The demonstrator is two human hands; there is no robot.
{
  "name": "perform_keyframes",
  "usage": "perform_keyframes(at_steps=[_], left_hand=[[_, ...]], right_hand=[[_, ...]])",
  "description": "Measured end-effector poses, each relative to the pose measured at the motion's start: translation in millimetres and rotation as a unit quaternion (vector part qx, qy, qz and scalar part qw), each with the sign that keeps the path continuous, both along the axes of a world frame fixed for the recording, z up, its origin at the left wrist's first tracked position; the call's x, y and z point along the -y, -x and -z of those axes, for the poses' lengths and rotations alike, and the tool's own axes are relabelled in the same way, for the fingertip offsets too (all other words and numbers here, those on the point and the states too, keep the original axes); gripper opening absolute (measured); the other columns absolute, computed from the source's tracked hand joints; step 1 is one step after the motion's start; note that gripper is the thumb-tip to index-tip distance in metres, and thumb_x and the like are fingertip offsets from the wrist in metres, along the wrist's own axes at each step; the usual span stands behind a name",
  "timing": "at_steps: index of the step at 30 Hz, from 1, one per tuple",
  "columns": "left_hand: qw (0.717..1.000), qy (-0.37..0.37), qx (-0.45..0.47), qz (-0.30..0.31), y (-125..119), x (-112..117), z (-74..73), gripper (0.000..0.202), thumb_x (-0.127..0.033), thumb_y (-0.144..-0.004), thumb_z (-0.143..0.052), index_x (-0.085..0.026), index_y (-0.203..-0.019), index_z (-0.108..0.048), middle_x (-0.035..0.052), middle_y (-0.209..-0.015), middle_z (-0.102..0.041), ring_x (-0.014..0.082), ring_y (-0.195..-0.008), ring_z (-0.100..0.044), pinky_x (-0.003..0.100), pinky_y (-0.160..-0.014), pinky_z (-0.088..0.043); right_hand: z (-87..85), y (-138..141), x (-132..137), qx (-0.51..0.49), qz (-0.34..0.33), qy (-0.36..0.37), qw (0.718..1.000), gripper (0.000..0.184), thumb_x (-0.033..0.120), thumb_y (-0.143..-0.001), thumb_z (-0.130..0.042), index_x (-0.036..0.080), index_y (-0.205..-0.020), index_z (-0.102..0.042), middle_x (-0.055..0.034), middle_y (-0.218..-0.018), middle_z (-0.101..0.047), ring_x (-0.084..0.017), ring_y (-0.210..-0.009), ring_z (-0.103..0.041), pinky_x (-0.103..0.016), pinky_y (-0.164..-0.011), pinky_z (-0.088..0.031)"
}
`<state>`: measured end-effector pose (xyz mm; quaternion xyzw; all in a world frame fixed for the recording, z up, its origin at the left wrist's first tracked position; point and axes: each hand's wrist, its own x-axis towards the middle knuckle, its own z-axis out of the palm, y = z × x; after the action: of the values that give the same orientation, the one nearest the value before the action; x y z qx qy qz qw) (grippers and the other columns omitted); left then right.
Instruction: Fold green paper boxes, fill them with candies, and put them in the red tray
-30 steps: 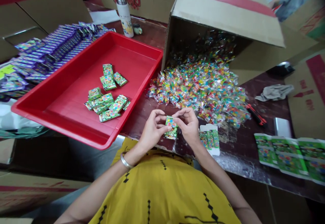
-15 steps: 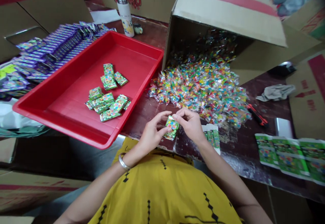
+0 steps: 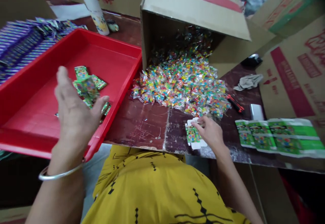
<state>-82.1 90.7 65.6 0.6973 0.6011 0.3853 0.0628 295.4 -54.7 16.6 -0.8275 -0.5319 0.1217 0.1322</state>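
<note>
My left hand (image 3: pixel 73 112) is raised over the near part of the red tray (image 3: pixel 119 53), fingers spread and palm empty. Just beyond its fingertips a small green box (image 3: pixel 87 86) shows blurred above the several green boxes lying in the tray (image 3: pixel 81 71). My right hand (image 3: pixel 211 133) rests on the dark table near its front edge. Its fingertips pinch the top of a small stack of flat green-and-white cartons (image 3: pixel 192 135).
A cardboard box (image 3: pixel 193 5) on its side spills a heap of colourful wrapped sweets (image 3: pixel 182 82). A row of flat green cartons (image 3: pixel 276 136), a red-black cutter (image 3: pixel 235 103) and a grey cloth (image 3: pixel 247 81) lie right. Purple packets (image 3: pixel 20 41), a bottle (image 3: pixel 95 10) and a cup (image 3: pixel 112 25) stand behind.
Both hands held one small green box before. My left hand has swung left over the tray and let it go; my right hand moved right to the flat cartons. The view shifted left.
</note>
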Motion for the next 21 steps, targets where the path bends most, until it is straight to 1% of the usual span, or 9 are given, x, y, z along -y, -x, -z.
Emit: perform_keyframes(at_steps=[2, 5, 8, 10, 12, 15, 17, 19, 21], left_hand=[[1.0, -0.012, -0.015, 0.011, -1, -4, 3.2, 0.108, -0.033, -0.071, -0.082, -0.018, -0.154, -0.015, 0.0158, -0.157, -0.03, 0.0379, -0.138, -0.038, 0.058, -0.114, -0.034], [0.995, 0.038, 0.045, 0.08, -31, 13, 17.0, 0.075, -0.034, -0.079, -0.074, -0.02, -0.144, -0.04, 0.0131, -0.143, -0.049, 0.0325, -0.129, -0.049, 0.05, -0.107, -0.044], [0.965, 0.153, 0.12, 0.179, -69, 39, 32.4, 0.05, -0.037, -0.084, -0.068, -0.021, -0.13, -0.055, 0.0107, -0.13, -0.06, 0.0275, -0.118, -0.058, 0.045, -0.101, -0.049], [0.925, 0.248, 0.174, 0.23, -86, 53, 41.2, 0.035, -0.038, -0.086, -0.065, -0.02, -0.117, -0.063, 0.0091, -0.118, -0.067, 0.0247, -0.106, -0.064, 0.042, -0.095, -0.051], [0.868, 0.345, 0.229, 0.273, -97, 61, 48.6, 0.025, -0.038, -0.087, -0.063, -0.018, -0.102, -0.067, 0.008, -0.102, -0.071, 0.022, -0.094, -0.067, 0.038, -0.088, -0.052], [0.758, 0.453, 0.34, 0.325, -108, 69, 56.2, 0.024, -0.036, -0.084, -0.069, -0.015, -0.095, -0.067, 0.0069, -0.094, -0.072, 0.0179, -0.086, -0.066, 0.033, -0.083, -0.051], [0.668, 0.498, 0.432, 0.345, -113, 74, 58.7, 0.026, -0.034, -0.08, -0.074, -0.016, -0.097, -0.065, 0.0057, -0.096, -0.071, 0.0159, -0.087, -0.066, 0.03, -0.084, -0.051], [0.582, 0.524, 0.511, 0.353, -116, 77, 59.7, 0.028, -0.032, -0.078, -0.077, -0.017, -0.097, -0.063, 0.004, -0.096, -0.07, 0.0145, -0.086, -0.066, 0.029, -0.084, -0.051], [0.525, 0.535, 0.562, 0.35, -115, 81, 59.9, 0.03, -0.032, -0.076, -0.079, -0.018, -0.096, -0.062, 0.0033, -0.096, -0.068, 0.014, -0.085, -0.066, 0.029, -0.083, -0.051]], right_hand=[[8.0, -15, 12, 0.062, 0.034, 0.087, 0.994, 0.043, 0.063, -0.078, -0.066, 0.021, -0.084, -0.065, -0.0093, -0.084, -0.07, -0.027, -0.078, -0.066, -0.033, -0.063, -0.041], [22.1, -14, 21, 0.084, 0.034, 0.14, 0.986, 0.049, 0.064, -0.071, -0.072, 0.02, -0.091, -0.064, -0.0125, -0.089, -0.069, -0.028, -0.079, -0.067, -0.032, -0.061, -0.039], [29.7, -6, 21, 0.051, 0.045, 0.104, 0.992, 0.04, 0.055, -0.07, -0.075, 0.021, -0.084, -0.061, -0.0094, -0.083, -0.068, -0.026, -0.075, -0.065, -0.03, -0.059, -0.038], [27.6, -3, 19, -0.051, 0.049, 0.039, 0.997, 0.035, 0.052, -0.074, -0.072, 0.021, -0.076, -0.057, -0.0051, -0.073, -0.065, -0.022, -0.067, -0.062, -0.029, -0.057, -0.038], [20.5, 1, 17, -0.22, 0.041, -0.023, 0.974, 0.034, 0.052, -0.08, -0.067, 0.021, -0.073, -0.055, -0.0011, -0.062, -0.061, -0.016, -0.053, -0.054, -0.027, -0.051, -0.037], [8.0, 18, 9, -0.442, 0.023, -0.06, 0.895, 0.032, 0.051, -0.083, -0.066, 0.02, -0.077, -0.056, 0.0028, -0.052, -0.058, -0.012, -0.041, -0.046, -0.024, -0.042, -0.034], [3.4, 38, 1, -0.515, 0.017, -0.068, 0.854, 0.03, 0.048, -0.081, -0.071, 0.02, -0.079, -0.058, 0.0034, -0.052, -0.059, -0.012, -0.042, -0.048, -0.022, -0.041, -0.036], [3.2, 59, -8, -0.552, 0.017, -0.088, 0.829, 0.029, 0.045, -0.08, -0.072, 0.021, -0.079, -0.058, 0.0045, -0.053, -0.057, -0.011, -0.043, -0.049, -0.022, -0.041, -0.038], [5.1, 78, -15, -0.554, 0.013, -0.118, 0.824, 0.026, 0.043, -0.081, -0.071, 0.022, -0.08, -0.058, 0.0057, -0.055, -0.054, -0.011, -0.044, -0.047, -0.022, -0.043, -0.041]])
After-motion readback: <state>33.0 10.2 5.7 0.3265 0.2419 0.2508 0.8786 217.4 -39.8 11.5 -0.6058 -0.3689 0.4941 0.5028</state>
